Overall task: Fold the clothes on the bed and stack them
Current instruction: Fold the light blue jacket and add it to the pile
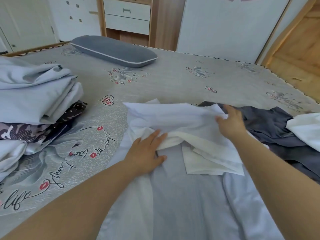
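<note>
A white garment [174, 116] lies partly folded over itself in the middle of the bed, on top of a pale blue-grey garment [187, 196] spread toward me. My left hand [147, 151] rests flat on the white garment's near left part, fingers straight. My right hand [230, 122] holds the white garment's upper right edge, thumb under the cloth and fingers over it. A stack of folded clothes [34, 94] stands at the left: light blue pieces on top, a dark patterned piece beneath.
Dark grey clothes [273, 129] lie crumpled to the right, with another white piece [306, 130] at the right edge. A grey pillow [114, 51] lies at the far side of the patterned bed sheet [173, 78]. Wooden drawers [127, 16] and a wardrobe stand behind.
</note>
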